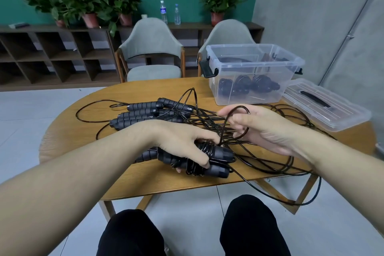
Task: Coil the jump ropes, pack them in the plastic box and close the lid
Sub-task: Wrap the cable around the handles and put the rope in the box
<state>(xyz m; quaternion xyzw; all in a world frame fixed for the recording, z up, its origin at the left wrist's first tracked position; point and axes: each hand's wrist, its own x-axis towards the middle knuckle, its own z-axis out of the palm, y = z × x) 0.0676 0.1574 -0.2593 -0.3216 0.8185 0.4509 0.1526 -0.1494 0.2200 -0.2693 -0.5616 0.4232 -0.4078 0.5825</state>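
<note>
Seated at a round wooden table (145,176), knees under the near edge. Far right on it, a clear box (252,72), lid off, with coiled black ropes (247,87) already lying on its bottom. Just right of the box, flat on the table, its clear lid (326,104) with a black handle on top. Across the middle of the table, a loose tangle of black cord (207,118), with a cluster of grey ribbed handles (143,113) lying side by side at the far left of the tangle. Some cord trailing off the near right edge and hanging in a loop below the tabletop. Near the middle, left hand (182,147) palm down, fingers curled round a pair of black handles (216,157) with cord wound tightly about them, thumb lying over the near side of the bundle. Right hand (261,127) just right of it and slightly farther, held above the tangle, fingers bent, thumb and forefinger pinching a cord loop (239,124) that rises from the wound bundle, arcs over the fingers and drops back down. The two hands near each other but not touching. Beyond the table, two grey chairs (151,52), a low shelf (52,54) with potted plants (83,2) and two water bottles (169,12) against a green wall.
</note>
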